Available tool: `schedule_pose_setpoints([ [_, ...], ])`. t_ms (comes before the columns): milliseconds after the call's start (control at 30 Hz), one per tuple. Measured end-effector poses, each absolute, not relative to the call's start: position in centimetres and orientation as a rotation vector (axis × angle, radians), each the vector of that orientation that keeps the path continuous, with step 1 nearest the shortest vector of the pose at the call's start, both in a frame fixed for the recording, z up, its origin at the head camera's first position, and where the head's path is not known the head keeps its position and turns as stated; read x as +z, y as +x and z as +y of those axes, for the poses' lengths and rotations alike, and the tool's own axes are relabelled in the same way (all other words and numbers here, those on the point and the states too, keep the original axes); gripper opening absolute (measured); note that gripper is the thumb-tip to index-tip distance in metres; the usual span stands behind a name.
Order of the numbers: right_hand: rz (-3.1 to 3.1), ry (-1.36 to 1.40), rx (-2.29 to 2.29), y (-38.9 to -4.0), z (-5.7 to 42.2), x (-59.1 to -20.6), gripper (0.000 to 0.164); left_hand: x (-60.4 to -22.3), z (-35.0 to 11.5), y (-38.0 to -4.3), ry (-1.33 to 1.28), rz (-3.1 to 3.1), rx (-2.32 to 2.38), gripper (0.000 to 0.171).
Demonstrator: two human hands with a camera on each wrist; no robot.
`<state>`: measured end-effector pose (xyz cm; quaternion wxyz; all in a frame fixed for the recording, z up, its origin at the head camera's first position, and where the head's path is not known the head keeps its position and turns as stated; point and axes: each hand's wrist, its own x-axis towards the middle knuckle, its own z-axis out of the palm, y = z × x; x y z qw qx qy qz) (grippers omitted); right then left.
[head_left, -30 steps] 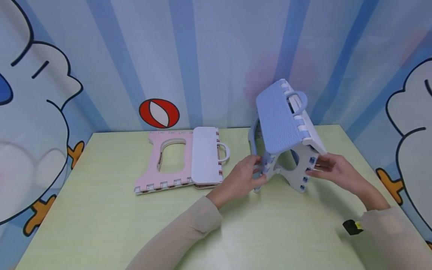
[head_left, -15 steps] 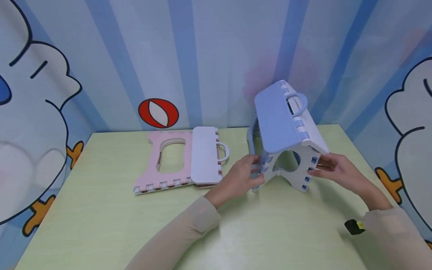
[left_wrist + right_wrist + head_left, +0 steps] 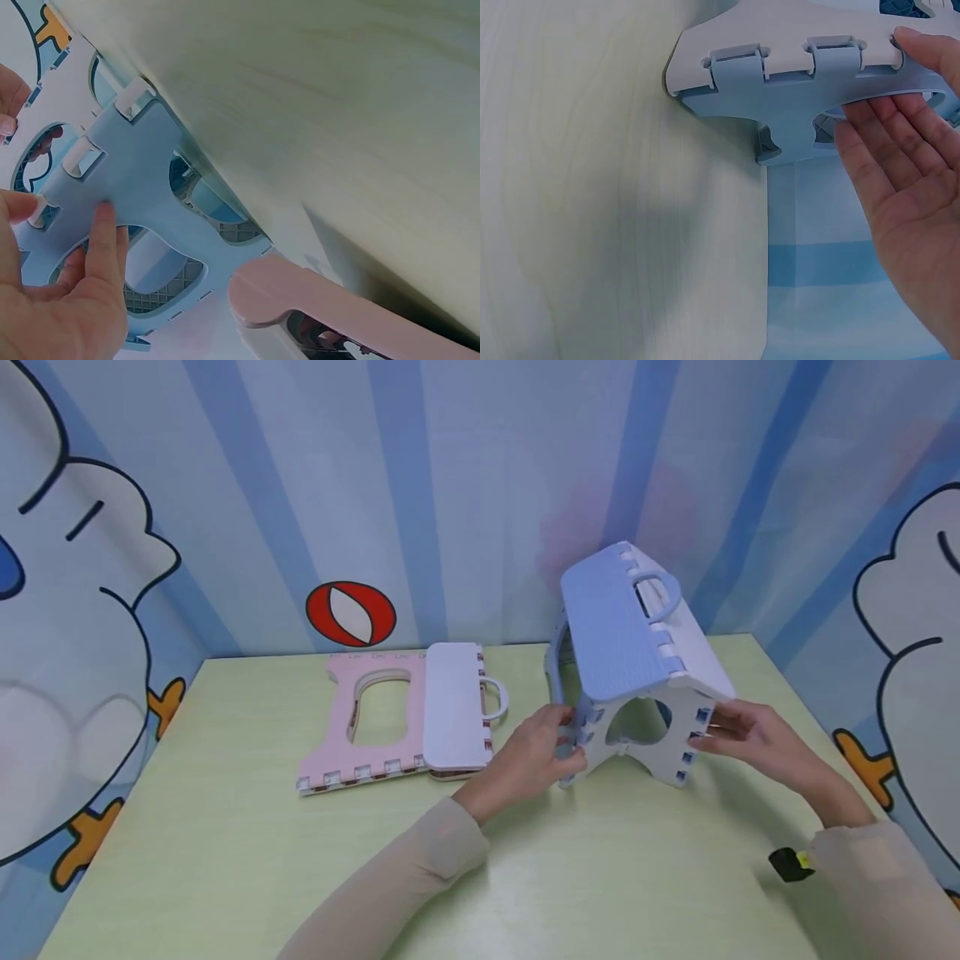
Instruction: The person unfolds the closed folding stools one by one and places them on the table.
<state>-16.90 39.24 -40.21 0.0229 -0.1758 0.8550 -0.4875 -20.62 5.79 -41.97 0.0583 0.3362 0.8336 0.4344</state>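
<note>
Left of the middle of the desk's (image 3: pixel 225 860) back edge, a pink-and-white stool (image 3: pixel 438 710) is laid flat. Near the back right corner, a blue-and-white stool (image 3: pixel 615 627) is stood upright, its top peaked. Its left front edge is pinched between thumb and fingers by the left hand (image 3: pixel 528 756), its right front edge likewise by the right hand (image 3: pixel 757 739).

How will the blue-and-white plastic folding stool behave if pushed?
The stool is probably light: its leg panels are widely cut away. Its plastic looks stiff, but the seat is bent along a ridge, so it may fold or flatten at the hinges.
</note>
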Motion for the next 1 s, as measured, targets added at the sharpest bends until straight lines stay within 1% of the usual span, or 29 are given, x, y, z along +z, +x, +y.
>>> schedule_pose_setpoints([
  [367,2.673,-0.534,-1.502,-16.7,39.6,-40.2,0.051,-42.2,5.8,-20.8,0.983,2.527,1.297,0.057],
  [633,2.684,-0.497,-1.501,-16.6,39.0,-40.1,0.053,-42.5,5.5,-20.8,0.954,2.536,1.286,0.057],
  [833,2.716,-0.422,-1.488,-16.3,38.3,-40.0,0.054,-42.5,5.6,-20.8,1.003,2.578,1.261,0.054],
  [1000,2.746,-0.416,-1.466,-16.2,37.9,-39.9,0.054,-42.2,5.7,-20.5,1.063,2.667,1.191,0.053],
])
